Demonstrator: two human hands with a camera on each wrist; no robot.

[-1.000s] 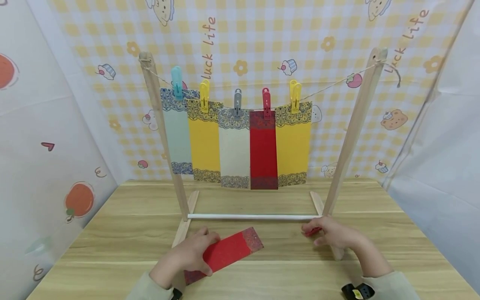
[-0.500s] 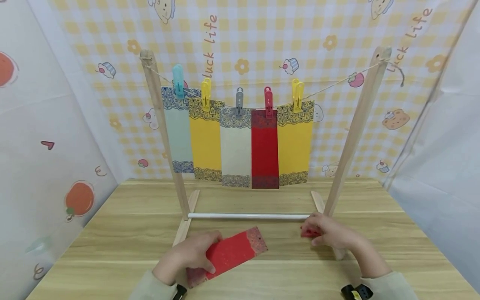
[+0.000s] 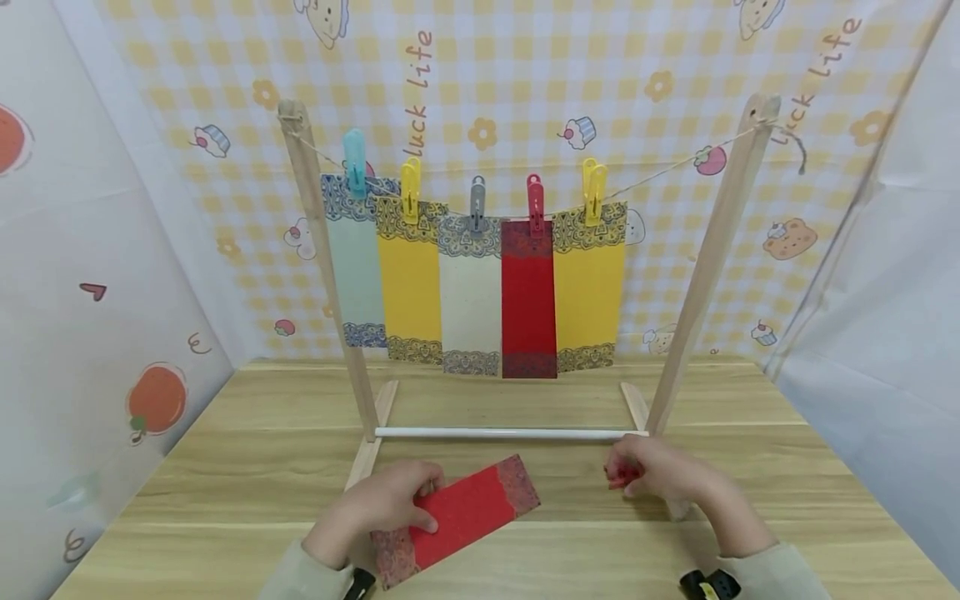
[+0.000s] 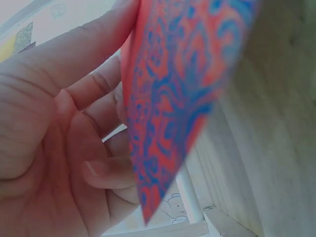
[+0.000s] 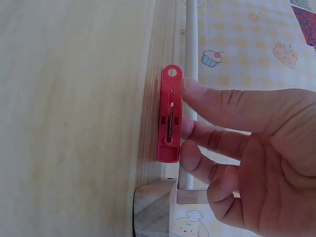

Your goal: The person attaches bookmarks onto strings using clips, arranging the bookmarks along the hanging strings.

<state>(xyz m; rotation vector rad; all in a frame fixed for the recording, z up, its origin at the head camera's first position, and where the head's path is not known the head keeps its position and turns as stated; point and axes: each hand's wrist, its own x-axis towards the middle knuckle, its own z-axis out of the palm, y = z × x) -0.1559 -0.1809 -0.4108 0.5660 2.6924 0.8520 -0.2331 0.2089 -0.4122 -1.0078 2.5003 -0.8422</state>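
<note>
My left hand (image 3: 390,502) grips a red paper card (image 3: 468,511) with patterned ends, thumb on top and fingers beneath. The card is tilted over the near part of the table, its right end higher in the head view. Its patterned end looms large and blurred in the left wrist view. By the foot of the right post, my right hand (image 3: 667,471) pinches a red clothespin (image 5: 164,133) between thumb and fingertips. The right wrist view shows the clothespin's flat side with its metal spring; in the head view the fingers partly cover it.
Between two wooden posts (image 3: 708,258) hangs a string with several patterned cards, held by clothespins. Among them are a red card (image 3: 528,304) and a white card (image 3: 470,304). A white rod (image 3: 510,433) joins the posts low down, just beyond both hands.
The red card has slid slightly right and toward the front, with more of its left end showing past my left hand. My right hand has turned the clothespin and brought it slightly nearer.
</note>
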